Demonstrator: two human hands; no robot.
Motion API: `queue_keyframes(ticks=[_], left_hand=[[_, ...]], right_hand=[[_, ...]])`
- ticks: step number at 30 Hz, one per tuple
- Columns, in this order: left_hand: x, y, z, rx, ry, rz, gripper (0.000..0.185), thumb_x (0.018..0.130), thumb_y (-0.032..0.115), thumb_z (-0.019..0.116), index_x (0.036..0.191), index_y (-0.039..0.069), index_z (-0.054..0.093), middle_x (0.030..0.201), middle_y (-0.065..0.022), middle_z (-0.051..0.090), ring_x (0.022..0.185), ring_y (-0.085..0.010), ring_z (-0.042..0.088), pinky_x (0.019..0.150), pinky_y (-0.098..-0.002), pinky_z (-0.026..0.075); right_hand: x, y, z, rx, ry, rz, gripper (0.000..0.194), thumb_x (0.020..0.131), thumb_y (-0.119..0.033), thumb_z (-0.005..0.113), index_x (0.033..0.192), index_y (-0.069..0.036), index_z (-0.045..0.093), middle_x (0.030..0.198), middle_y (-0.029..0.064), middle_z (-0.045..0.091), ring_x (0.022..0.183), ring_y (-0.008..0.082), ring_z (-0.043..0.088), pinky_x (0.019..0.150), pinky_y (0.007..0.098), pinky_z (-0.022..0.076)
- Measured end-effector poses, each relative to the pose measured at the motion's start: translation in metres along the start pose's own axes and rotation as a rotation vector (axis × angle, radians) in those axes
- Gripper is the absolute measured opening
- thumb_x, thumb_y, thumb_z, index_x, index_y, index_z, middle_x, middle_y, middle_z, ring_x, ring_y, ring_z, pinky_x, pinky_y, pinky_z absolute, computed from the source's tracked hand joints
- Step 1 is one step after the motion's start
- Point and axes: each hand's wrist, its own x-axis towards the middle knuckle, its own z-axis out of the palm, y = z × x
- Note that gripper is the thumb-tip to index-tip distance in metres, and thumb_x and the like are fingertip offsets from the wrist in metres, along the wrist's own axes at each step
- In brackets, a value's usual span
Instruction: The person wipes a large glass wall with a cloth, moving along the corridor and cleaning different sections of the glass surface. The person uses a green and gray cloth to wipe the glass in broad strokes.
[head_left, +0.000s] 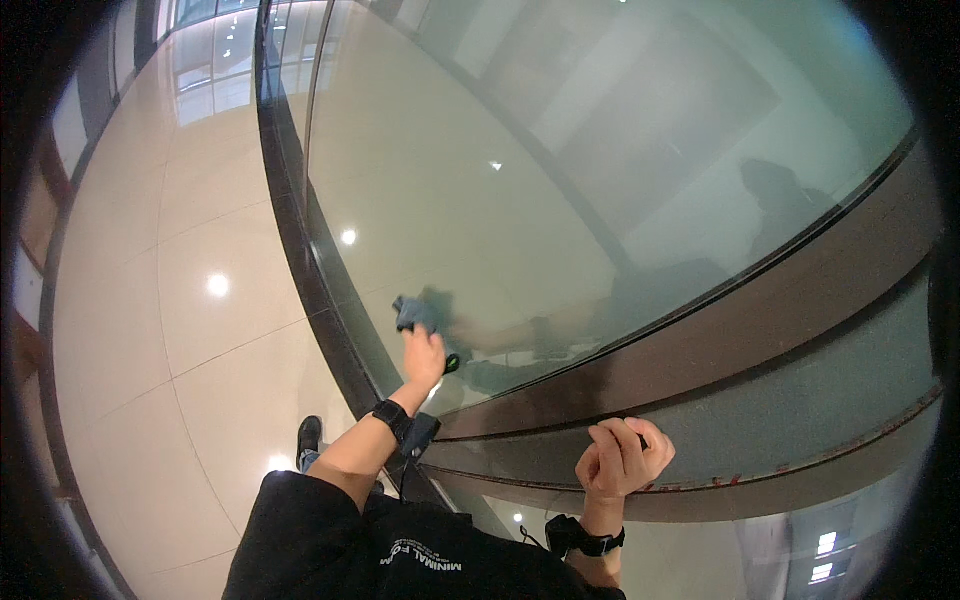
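Observation:
My left hand (424, 361) grips a grey-blue cloth (414, 312) against the lower left part of a large glass pane (480, 232). A small black and green object (451, 364) shows beside that hand, partly hidden by it. The pane mirrors the cloth and forearm. My right hand (626, 457) is curled, its fingertips at the dark edge of the brown frame (675, 352) below the glass. A dark bit shows between its thumb and fingers; I cannot tell whether it is held or part of the frame.
Glossy beige floor tiles (210, 330) extend on the left, bordered by a dark stone strip (289, 217). A metal post edge (311, 112) rises along the glass. My shoe (309, 435) stands near the strip. Black straps with devices (394, 421) are on both wrists.

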Motion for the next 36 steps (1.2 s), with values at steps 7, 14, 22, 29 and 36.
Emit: queue_keyframes(ticks=[7,14,22,29,36], left_hand=[[-0.017,0.223,-0.082,-0.319,0.194,0.913,0.042,0.074,0.013,0.063,0.114,0.007,0.057,0.102,-0.0234,0.050,0.086,-0.0428,0.055,0.070,-0.0498,0.048],[0.086,0.287,-0.115,-0.310,0.398,0.783,0.035,0.080,0.015,0.055,0.114,0.004,0.056,0.107,-0.0275,0.052,0.090,-0.0470,0.058,0.077,-0.0531,0.049],[0.130,0.061,-0.050,-0.008,0.168,0.131,0.039,0.093,0.030,0.045,0.115,-0.002,0.053,0.118,-0.0309,0.051,0.102,-0.0476,0.055,0.085,-0.0547,0.047],[-0.046,-0.068,0.024,0.221,-0.369,-0.125,0.038,0.092,0.021,0.048,0.102,-0.015,0.057,0.105,-0.0375,0.056,0.085,-0.0500,0.058,0.080,-0.0527,0.052],[-0.072,-0.028,-0.006,0.100,-0.530,0.071,0.040,0.088,0.026,0.053,0.089,-0.014,0.057,0.092,-0.0370,0.061,0.088,-0.0516,0.059,0.081,-0.0535,0.049]], right_hand=[[0.001,0.000,-0.004,-0.046,0.030,-0.011,0.012,0.062,-0.019,0.069,0.074,-0.020,0.066,0.082,-0.0080,0.064,0.084,0.0139,0.059,0.059,0.0329,0.0402],[-0.001,-0.003,-0.001,0.012,0.004,-0.014,0.015,0.071,-0.004,0.057,0.072,-0.017,0.064,0.080,-0.0044,0.065,0.095,0.0194,0.056,0.078,0.0373,0.0362],[0.004,-0.007,-0.006,-0.064,-0.012,-0.010,0.013,0.069,-0.013,0.063,0.077,-0.022,0.066,0.085,-0.0093,0.065,0.089,0.0149,0.058,0.067,0.0354,0.0385],[0.005,-0.011,-0.003,-0.023,0.004,-0.026,0.021,0.064,0.000,0.054,0.072,-0.015,0.066,0.083,-0.0041,0.064,0.087,0.0208,0.056,0.074,0.0379,0.0381],[0.009,-0.009,-0.005,-0.044,0.090,-0.042,0.015,0.062,-0.012,0.068,0.075,-0.017,0.064,0.082,-0.0061,0.064,0.080,0.0183,0.061,0.057,0.0337,0.0391]])
